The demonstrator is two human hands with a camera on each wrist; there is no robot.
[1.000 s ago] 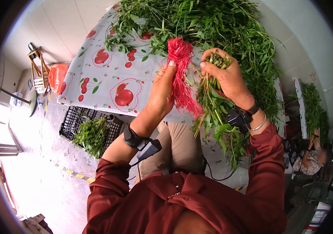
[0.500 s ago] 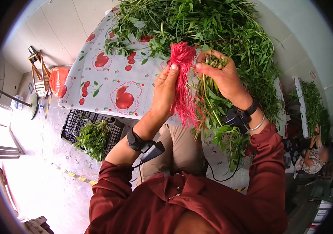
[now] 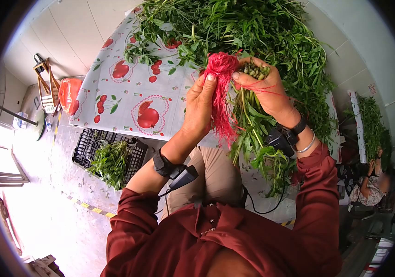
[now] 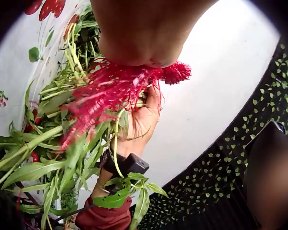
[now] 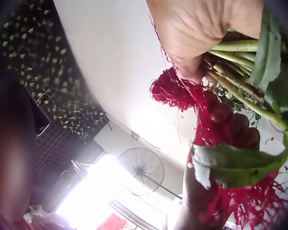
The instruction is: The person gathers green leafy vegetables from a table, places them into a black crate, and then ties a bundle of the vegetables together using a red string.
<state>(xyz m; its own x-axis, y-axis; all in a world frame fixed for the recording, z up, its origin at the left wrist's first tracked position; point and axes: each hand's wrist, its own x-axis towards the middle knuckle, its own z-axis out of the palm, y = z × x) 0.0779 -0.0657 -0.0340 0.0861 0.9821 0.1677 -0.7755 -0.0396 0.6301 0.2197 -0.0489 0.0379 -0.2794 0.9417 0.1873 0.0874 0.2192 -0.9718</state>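
My left hand (image 3: 198, 102) grips a hank of pink-red strands (image 3: 222, 65), its knotted top above the thumb and loose ends hanging below. Close beside it, my right hand (image 3: 271, 94) holds a bunch of green stems (image 3: 255, 70), cut ends up and leaves (image 3: 264, 157) hanging down. One thin red strand runs across the right hand's thumb side and back. In the right wrist view, the red bundle (image 5: 175, 91) touches the right fingertips beside the stems (image 5: 235, 57). The left wrist view shows the strands (image 4: 115, 91) in front of the right hand (image 4: 141, 124).
A large heap of leafy greens (image 3: 253, 27) covers the back and right of the table with its fruit-print cloth (image 3: 128, 99). On the floor at left stands a black crate (image 3: 84, 147) holding greens. A red bag (image 3: 69, 92) is beyond. Another person (image 3: 368, 189) sits at far right.
Both hands have come closer together, the left moving slightly right with the red hank. A thin red strand now lies over the right hand, which keeps its hold on the stems.
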